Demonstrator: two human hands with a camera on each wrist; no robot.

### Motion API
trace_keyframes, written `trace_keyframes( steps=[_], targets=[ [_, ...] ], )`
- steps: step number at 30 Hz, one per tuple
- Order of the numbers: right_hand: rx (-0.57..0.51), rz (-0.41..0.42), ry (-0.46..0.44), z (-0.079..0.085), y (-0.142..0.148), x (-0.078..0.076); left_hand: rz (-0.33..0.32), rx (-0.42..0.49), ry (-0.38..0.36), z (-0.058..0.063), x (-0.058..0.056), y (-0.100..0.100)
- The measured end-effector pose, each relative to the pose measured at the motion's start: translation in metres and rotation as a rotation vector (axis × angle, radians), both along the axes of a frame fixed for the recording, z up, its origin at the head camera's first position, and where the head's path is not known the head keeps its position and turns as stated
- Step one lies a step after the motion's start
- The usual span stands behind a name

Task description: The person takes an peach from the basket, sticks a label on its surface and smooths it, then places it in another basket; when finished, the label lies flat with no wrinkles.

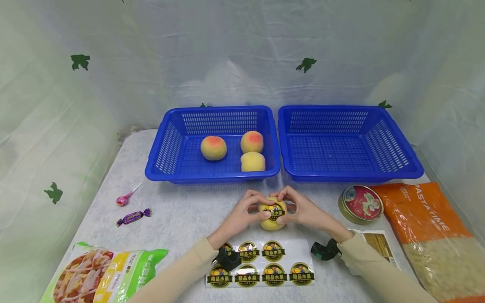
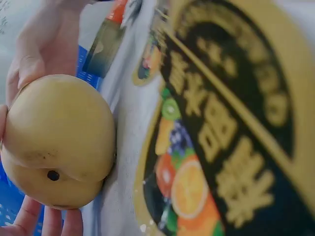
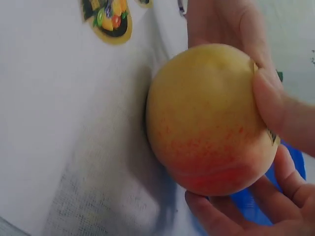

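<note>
A yellow peach (image 1: 270, 226) with a red blush sits on the table in front of the baskets, between both hands. On its upper face is a round black-and-gold fruit sticker (image 1: 275, 211). The left hand (image 1: 245, 213) grips the peach from the left, its thumb at the sticker's edge. From the right, the right hand (image 1: 303, 209) holds it, thumb on the sticker's lower right edge and fingers around the far side. In the right wrist view the peach (image 3: 206, 118) shows its blushed side. Below lies a white sheet (image 1: 297, 252) bearing several matching stickers.
Behind stand two blue baskets: the left basket (image 1: 212, 174) holds three peaches, the right basket (image 1: 352, 173) shows none. At left lie a lollipop (image 1: 123, 200), a purple-wrapped candy (image 1: 133, 216) and a green food bag (image 1: 113, 273). At right are a round tin (image 1: 361, 204) and a pasta bag (image 1: 428, 214).
</note>
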State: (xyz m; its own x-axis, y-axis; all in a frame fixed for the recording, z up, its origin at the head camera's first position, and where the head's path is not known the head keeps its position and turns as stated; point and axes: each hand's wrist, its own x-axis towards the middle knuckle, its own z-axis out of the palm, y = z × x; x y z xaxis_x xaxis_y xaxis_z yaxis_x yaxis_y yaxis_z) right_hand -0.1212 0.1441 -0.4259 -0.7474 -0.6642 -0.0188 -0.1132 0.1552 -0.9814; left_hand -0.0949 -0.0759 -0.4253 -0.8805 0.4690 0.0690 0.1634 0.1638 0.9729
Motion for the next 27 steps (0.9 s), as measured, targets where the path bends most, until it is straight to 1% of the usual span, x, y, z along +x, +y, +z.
trace_keyframes(
  steps=[2,4,8,10,13,15,16,18,21,22,24,26,27],
  targets=[
    [0.025,-0.027,0.013,0.004,-0.002,0.003,0.007,-0.023,0.02,-0.007,0.0,0.001],
    [0.027,-0.046,0.014,0.01,-0.005,0.005,0.019,-0.069,0.033,-0.014,0.0,0.002],
    [0.004,-0.035,0.005,0.018,-0.006,0.009,0.062,-0.164,0.073,-0.015,0.004,0.008],
    [-0.002,-0.026,-0.017,0.015,-0.004,0.007,0.101,-0.181,0.087,-0.014,0.006,0.012],
    [-0.019,-0.015,-0.051,0.007,-0.001,0.004,0.154,-0.182,0.093,-0.013,0.008,0.019],
    [-0.028,-0.013,-0.075,0.002,0.001,0.001,0.171,-0.193,0.098,-0.013,0.008,0.021],
    [-0.034,-0.01,-0.08,0.0,0.001,0.0,0.167,-0.2,0.098,-0.013,0.008,0.021],
    [-0.045,-0.006,-0.093,-0.001,0.002,-0.001,0.129,-0.208,0.098,-0.013,0.006,0.018],
    [-0.041,-0.023,-0.115,-0.002,0.002,-0.002,0.03,-0.128,0.034,-0.012,0.001,0.009],
    [-0.042,-0.032,-0.127,-0.002,0.001,-0.003,0.001,-0.094,0.003,-0.01,-0.001,0.006],
    [-0.041,-0.062,-0.146,-0.001,0.0,-0.003,-0.035,-0.018,-0.065,-0.004,-0.004,0.001],
    [-0.038,-0.098,-0.161,-0.001,-0.002,-0.004,-0.043,0.025,-0.114,0.004,-0.005,-0.001],
    [-0.042,-0.111,-0.169,-0.001,-0.002,-0.005,-0.037,0.041,-0.138,0.008,-0.005,-0.001]
  ],
)
